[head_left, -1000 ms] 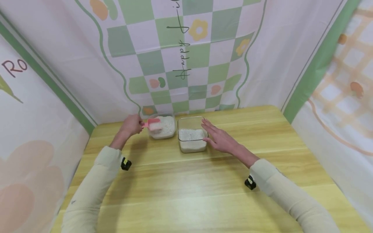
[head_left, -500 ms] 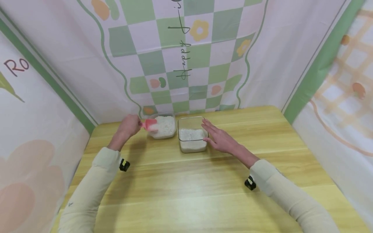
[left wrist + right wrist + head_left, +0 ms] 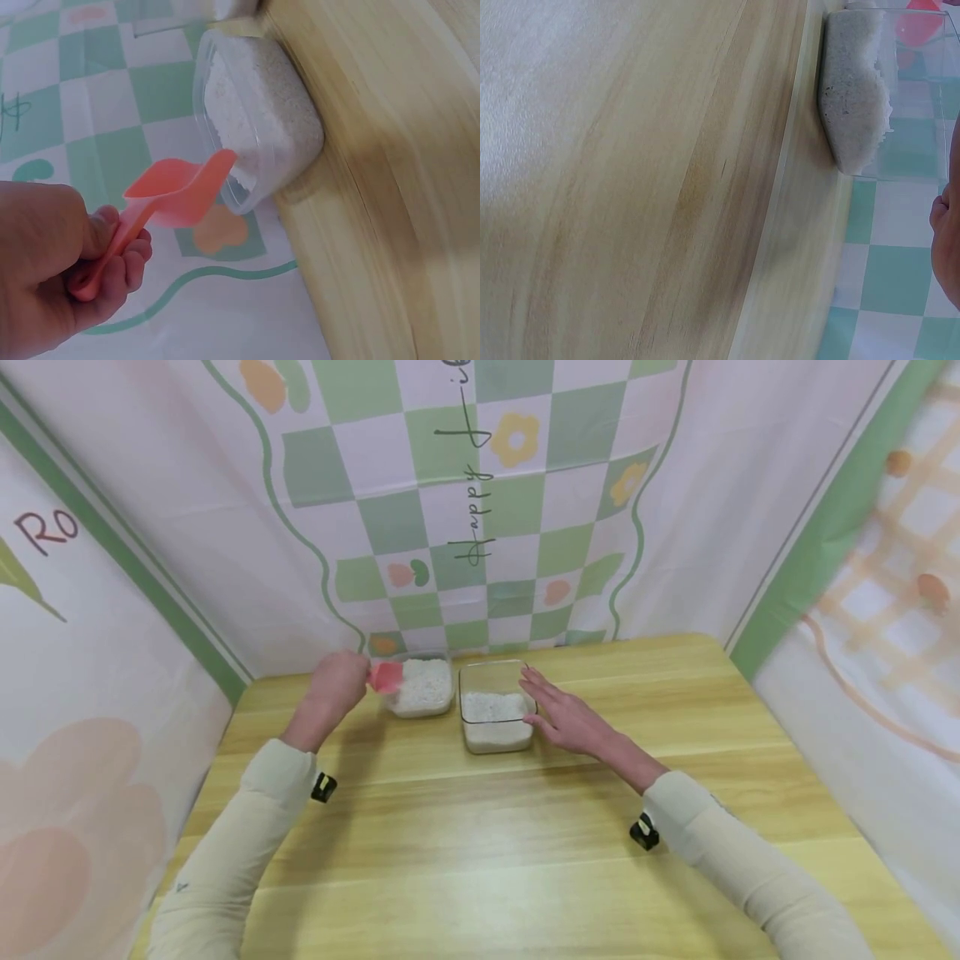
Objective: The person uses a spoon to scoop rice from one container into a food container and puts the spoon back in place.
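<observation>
My left hand (image 3: 337, 683) grips the handle of a small pink scoop (image 3: 387, 677). The scoop's bowl is over the left rim of a clear plastic tub (image 3: 416, 713), slightly blurred in the head view. White grainy material (image 3: 426, 683) fills much of the tub. In the left wrist view the thumb and curled fingers wrap the scoop's handle (image 3: 120, 244); the bowl's inside is only partly visible. My right hand (image 3: 567, 718) rests with extended fingers against the right side of a square glass container (image 3: 498, 747), partly filled with similar white material (image 3: 491, 706).
Both containers stand side by side near the back of the wooden table (image 3: 480, 852). Behind them hangs a green-and-white checked curtain (image 3: 480, 527). Printed cloth also hangs on the left and right sides.
The scoop has shifted left from above the tub's middle to its left rim, and its bowl has turned. My right hand and both containers have stayed in place.
</observation>
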Demonstrator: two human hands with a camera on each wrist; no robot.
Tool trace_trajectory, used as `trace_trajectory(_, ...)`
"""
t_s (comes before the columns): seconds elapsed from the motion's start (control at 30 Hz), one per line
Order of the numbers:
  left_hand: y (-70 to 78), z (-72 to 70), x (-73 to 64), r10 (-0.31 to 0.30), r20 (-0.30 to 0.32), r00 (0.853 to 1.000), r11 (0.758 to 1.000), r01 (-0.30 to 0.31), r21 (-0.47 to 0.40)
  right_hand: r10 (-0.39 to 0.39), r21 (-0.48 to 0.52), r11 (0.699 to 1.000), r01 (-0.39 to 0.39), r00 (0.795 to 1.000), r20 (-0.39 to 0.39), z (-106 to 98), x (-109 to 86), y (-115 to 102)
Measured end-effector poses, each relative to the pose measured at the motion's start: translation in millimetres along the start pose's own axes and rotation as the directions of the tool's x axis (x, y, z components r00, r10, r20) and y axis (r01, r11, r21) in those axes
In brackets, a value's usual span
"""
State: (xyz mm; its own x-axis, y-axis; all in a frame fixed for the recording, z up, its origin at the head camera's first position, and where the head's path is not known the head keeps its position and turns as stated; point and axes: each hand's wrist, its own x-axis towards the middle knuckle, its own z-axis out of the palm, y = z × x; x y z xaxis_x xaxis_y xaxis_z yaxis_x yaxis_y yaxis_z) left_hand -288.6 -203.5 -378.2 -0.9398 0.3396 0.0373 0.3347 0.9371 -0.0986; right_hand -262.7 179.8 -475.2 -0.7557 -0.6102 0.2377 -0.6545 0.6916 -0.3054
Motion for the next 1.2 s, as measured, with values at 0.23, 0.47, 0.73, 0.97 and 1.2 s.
trace_trajectory(0.23, 6.4, -2.6, 1.1, 0.008, -0.061, 0.998, 1.000, -0.008, -0.007, -0.003, -0.010, 1.000, 0.003, 1.000, 0.002, -1, -0.7, 1)
trace_trajectory(0.47, 21.9, -17.5, 3.6, 0.039, -0.131, 0.991, 0.982, -0.062, -0.181, 0.007, -0.014, 1.000, -0.007, 1.000, 0.006, -1, -2.1, 2)
trace_trajectory(0.73, 47.0, -29.9, 7.2, 0.092, -0.150, 0.984, 0.938, -0.136, -0.320, 0.004, -0.001, 1.000, -0.004, 1.000, 0.003, -1, -1.7, 1)
trace_trajectory(0.97, 83.8, -30.3, 14.2, 0.228, -0.148, 0.962, 0.957, -0.250, -0.151, -0.002, -0.005, 1.000, 0.002, 1.000, 0.007, -3, -2.0, 0)
trace_trajectory(1.2, 119.3, -13.1, 26.9, 0.416, -0.143, 0.898, 0.903, -0.390, 0.180, -0.006, 0.004, 1.000, 0.006, 1.000, -0.013, -2, -1.7, -1)
